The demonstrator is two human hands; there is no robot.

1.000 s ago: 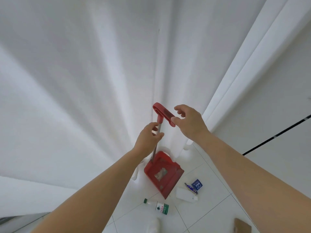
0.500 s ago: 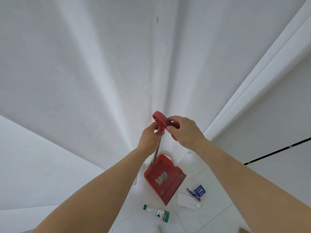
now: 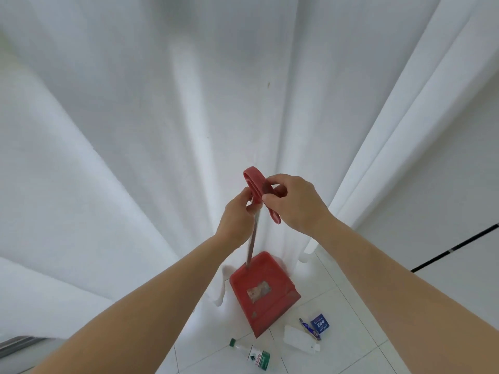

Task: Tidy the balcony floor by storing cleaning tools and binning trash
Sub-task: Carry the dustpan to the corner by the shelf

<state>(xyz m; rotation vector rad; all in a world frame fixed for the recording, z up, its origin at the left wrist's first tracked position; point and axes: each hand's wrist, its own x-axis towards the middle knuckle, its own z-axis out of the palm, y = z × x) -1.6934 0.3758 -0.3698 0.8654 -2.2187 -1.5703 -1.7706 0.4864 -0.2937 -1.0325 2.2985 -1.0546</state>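
A red dustpan (image 3: 263, 288) with a long metal shaft stands on the white tiled floor against a white curtain. Its red loop handle (image 3: 256, 182) is at the top. My left hand (image 3: 237, 214) grips the shaft just under the handle. My right hand (image 3: 293, 202) pinches the red handle from the right side. Trash lies on the floor below the pan: a clear bottle with a green cap and label (image 3: 252, 353), a flat white bottle (image 3: 299, 342), a small blue packet (image 3: 320, 323) and a thin wrapper (image 3: 309, 329).
White curtains (image 3: 135, 157) fill the left and centre and reach the floor. A white wall with a black line (image 3: 453, 248) runs along the right. White floor tiles (image 3: 351, 314) show at the bottom.
My right hand has moved from just touching the handle's end to pinching the handle. Both hands and the dustpan sit slightly lower in view as the camera tilted up.
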